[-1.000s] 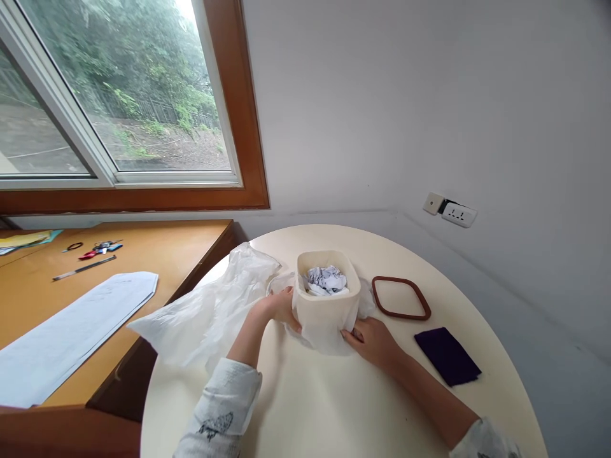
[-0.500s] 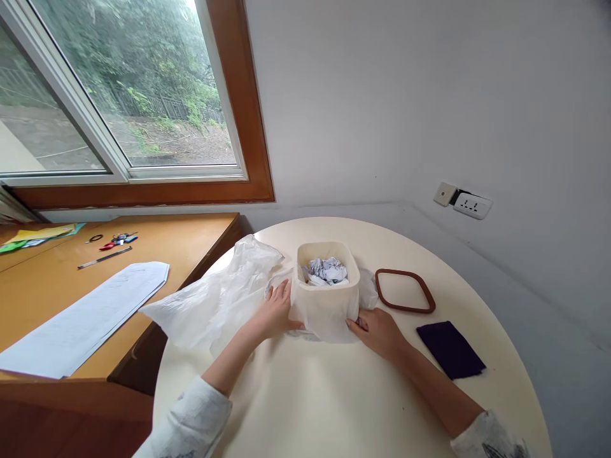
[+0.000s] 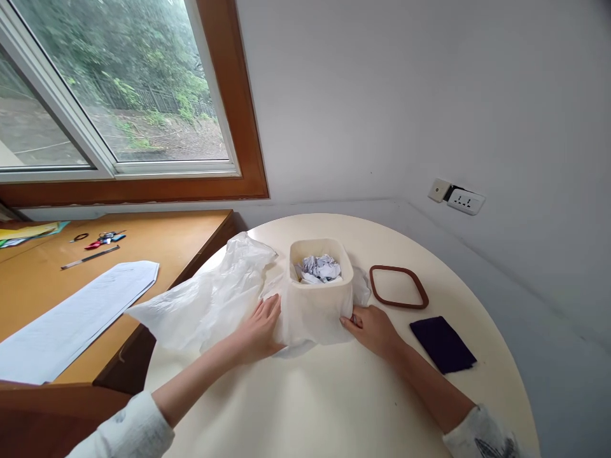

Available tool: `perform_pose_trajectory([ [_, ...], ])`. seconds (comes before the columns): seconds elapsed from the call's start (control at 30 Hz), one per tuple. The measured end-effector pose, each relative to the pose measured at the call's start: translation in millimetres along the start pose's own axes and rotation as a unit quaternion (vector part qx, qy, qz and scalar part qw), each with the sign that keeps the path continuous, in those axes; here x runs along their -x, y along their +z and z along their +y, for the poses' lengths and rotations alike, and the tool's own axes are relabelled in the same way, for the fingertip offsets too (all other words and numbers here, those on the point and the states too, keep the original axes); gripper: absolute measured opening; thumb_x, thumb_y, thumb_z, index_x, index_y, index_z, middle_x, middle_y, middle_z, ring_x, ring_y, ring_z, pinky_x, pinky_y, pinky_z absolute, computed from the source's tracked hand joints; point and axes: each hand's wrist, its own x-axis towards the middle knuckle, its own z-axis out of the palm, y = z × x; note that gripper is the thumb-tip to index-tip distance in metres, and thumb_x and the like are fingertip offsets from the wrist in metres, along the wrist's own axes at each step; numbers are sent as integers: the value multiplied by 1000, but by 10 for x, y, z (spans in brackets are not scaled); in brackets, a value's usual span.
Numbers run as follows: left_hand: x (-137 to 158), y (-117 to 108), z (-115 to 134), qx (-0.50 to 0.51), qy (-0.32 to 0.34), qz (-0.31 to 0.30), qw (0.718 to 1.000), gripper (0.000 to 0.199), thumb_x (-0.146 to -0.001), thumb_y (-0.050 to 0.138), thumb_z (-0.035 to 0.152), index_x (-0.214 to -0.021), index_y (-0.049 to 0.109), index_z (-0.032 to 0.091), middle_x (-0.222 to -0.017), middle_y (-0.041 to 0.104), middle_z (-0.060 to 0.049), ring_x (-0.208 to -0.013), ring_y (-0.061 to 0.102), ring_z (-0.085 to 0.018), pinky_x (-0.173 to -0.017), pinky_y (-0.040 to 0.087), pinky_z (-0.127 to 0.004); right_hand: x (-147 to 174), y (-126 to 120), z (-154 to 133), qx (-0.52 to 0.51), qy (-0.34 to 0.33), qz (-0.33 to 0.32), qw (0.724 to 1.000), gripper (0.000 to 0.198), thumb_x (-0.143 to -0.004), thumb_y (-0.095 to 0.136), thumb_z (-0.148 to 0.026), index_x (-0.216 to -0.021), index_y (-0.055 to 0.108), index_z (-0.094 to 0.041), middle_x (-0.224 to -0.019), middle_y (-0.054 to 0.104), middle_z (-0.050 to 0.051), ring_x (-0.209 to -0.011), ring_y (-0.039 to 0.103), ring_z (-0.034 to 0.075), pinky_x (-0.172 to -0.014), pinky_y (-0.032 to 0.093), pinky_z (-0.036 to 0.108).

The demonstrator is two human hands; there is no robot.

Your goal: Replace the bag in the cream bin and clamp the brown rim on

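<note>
A cream bin (image 3: 319, 292) with rounded corners stands on the round table, with crumpled paper (image 3: 321, 270) inside. Thin white plastic bag (image 3: 317, 324) hangs over its near side, and a large part of the bag spreads over the table to the left. Left of the bin, my left hand (image 3: 260, 327) lies on the plastic, fingers stretched and thumb apart. At the bin's near right corner my right hand (image 3: 375, 327) has its fingers closed on the bag's edge.
Right of the bin lie a brown frame-like ring (image 3: 400, 287) and a folded dark purple cloth (image 3: 443, 344). On the wooden desk at left are paper sheets (image 3: 81, 318), a pen (image 3: 90, 257) and keys (image 3: 105, 239). A wall socket (image 3: 466, 200) is at right.
My left hand has moved away from the bin's side, leftward and down, over the plastic. My right hand stays at the near right corner. The whole view has shifted slightly.
</note>
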Motion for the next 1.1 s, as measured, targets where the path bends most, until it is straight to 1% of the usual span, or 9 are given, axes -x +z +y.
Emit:
perform_pose_trajectory([
  [0.27,201,164,-105,-43,-4,66,997,81,-74,52,50,-139,15,18,-145,20,-17,-133,17,-33,-107,22,-47,-1,-60,-12,-184,40,72,980,36,-84,41,-40,-55,32,-20,-46,28,-7,-45,30,9,-47,25,22],
  [0.33,269,108,-94,-35,-20,87,995,77,-75,53,46,-137,16,20,-144,22,-15,-130,25,-33,-102,32,-45,-6,-54,-4,-242,54,95,964,36,-84,41,-42,-57,34,-20,-47,26,-7,-45,29,8,-46,26,22],
  [0.4,348,41,-61,-32,-19,120,992,62,-78,52,40,-131,26,23,-137,31,-14,-120,41,-30,-90,43,-41,-13,-38,11,-311,77,103,942,35,-84,42,-44,-59,36,-21,-48,28,-7,-44,30,8,-44,27,21],
  [0.5,479,-15,40,-58,50,199,977,27,-85,44,26,-112,43,23,-112,49,-11,-95,55,-23,-75,47,-36,-24,-15,25,-412,94,104,900,33,-84,44,-45,-63,41,-20,-51,35,-6,-45,38,9,-44,32,21],
  [0.6,573,26,211,-89,149,256,951,20,-85,42,14,-103,48,20,-93,55,-8,-84,54,-19,-74,45,-35,-26,-17,15,-449,80,126,881,31,-83,47,-43,-63,43,-20,-54,38,-5,-50,41,9,-48,35,21],
  [0.7,567,128,412,-97,169,236,952,25,-84,44,14,-109,47,18,-96,55,-10,-87,53,-21,-76,44,-36,-18,-33,-11,-443,62,152,882,29,-84,48,-39,-63,45,-19,-57,40,-4,-55,42,10,-53,35,21],
  [0.8,486,209,584,-79,132,185,971,33,-85,42,18,-118,42,15,-104,54,-12,-95,51,-24,-80,44,-40,-5,-44,-28,-447,40,160,879,24,-84,48,-36,-67,48,-19,-62,45,-3,-62,45,11,-60,38,23],
  [0.9,423,222,704,-41,109,134,984,31,-86,39,18,-117,44,14,-98,55,-11,-92,50,-24,-81,43,-41,9,-57,-34,-443,20,150,884,20,-85,47,-34,-72,50,-19,-66,49,-2,-66,48,12,-64,39,24],
  [1.1,504,113,826,14,185,65,980,35,-84,39,13,-118,46,22,-102,51,-10,-97,47,-23,-86,40,-42,23,-84,-51,-370,1,120,921,19,-85,45,-33,-74,50,-19,-70,51,-1,-71,50,13,-68,38,24],
])
